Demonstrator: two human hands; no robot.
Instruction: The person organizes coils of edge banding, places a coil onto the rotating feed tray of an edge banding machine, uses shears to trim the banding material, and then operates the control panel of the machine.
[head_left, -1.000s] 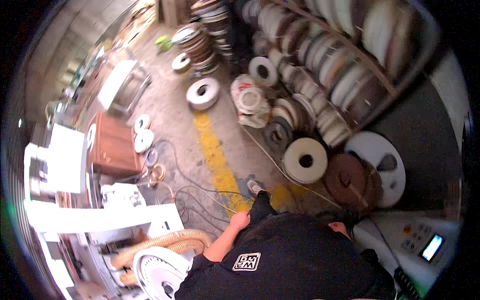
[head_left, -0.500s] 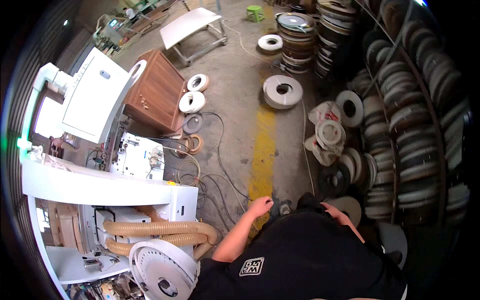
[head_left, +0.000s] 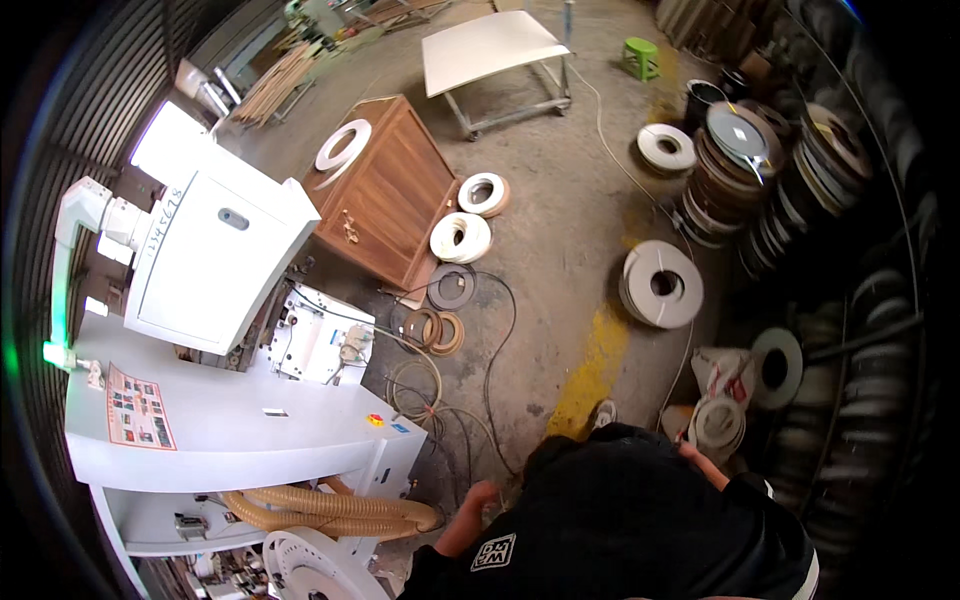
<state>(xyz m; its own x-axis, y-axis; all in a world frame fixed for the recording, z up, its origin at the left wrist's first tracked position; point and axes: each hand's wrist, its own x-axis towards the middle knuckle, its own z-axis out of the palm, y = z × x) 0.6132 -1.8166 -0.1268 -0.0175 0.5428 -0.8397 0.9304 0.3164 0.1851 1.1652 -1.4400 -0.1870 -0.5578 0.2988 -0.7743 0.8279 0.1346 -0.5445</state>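
Observation:
My left hand [head_left: 481, 496] hangs low beside my black shirt [head_left: 620, 520], its fingers loosely curled with nothing visible in them. It is nearest to the hoses and cables [head_left: 450, 410] on the floor and the white machine [head_left: 250, 420] at the left. On my other side, my right hand [head_left: 692, 453] is held close to the front of my body, its fingers bent and partly hidden. A small dark spot shows at its fingertips, too small to name. Beyond that hand lie a pale roll [head_left: 716, 425] and a plastic bag [head_left: 722, 372].
A brown wooden cabinet [head_left: 385, 190] stands ahead left, with edging rolls [head_left: 461, 238] beside it. Ahead right are a white roll [head_left: 662, 285] and tall stacks of rolls [head_left: 725, 180]. Farther off stand a wheeled table [head_left: 495, 50] and green stool [head_left: 640, 58]. Racked rolls [head_left: 875, 380] line the right.
My view has turned left and moved forward; floor objects sit farther right, and the machine shows more fully. My left hand has dropped back toward my body. My right hand stays near my front.

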